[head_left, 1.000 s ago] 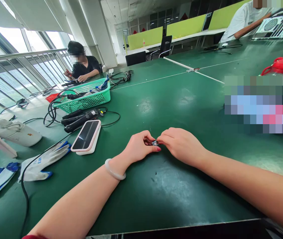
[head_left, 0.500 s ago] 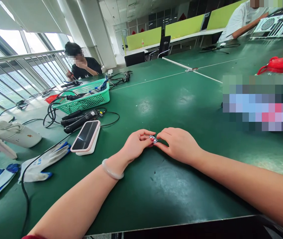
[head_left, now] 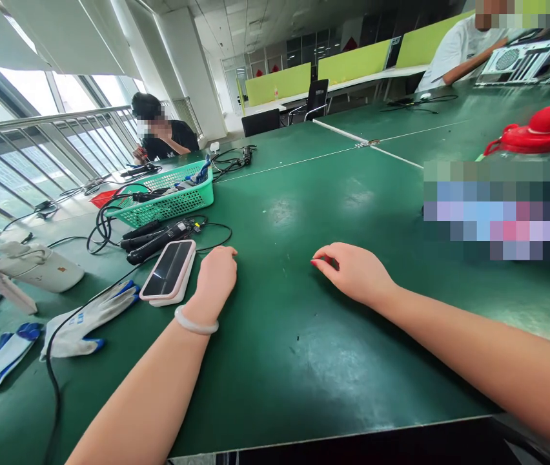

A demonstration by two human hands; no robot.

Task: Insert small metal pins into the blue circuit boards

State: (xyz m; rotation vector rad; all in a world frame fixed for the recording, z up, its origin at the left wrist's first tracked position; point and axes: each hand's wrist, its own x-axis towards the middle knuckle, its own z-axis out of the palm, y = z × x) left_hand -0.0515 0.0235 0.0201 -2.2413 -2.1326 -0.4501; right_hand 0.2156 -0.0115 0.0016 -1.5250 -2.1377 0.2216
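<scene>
Just right of the phone (head_left: 168,271) with a pink edge, my left hand (head_left: 217,274) rests closed, knuckles up, a pale bangle (head_left: 196,321) on its wrist. Whatever its fingers hold, if anything, is hidden. My right hand (head_left: 352,270) lies over the green table (head_left: 275,361) with thumb and forefinger pressed together. Any object in that pinch is too small or hidden to make out. The two hands are well apart.
Left stand a green basket (head_left: 168,203) with cables and gloves, black tools (head_left: 159,240), a white device (head_left: 47,268) and gloves (head_left: 86,323). A red-lidded container (head_left: 531,137) is at the right. Two people sit across the table.
My left hand has moved left, away from my right hand, to beside the phone. The small silvery object that was between the hands no longer shows. My right hand's fingertips have come together.
</scene>
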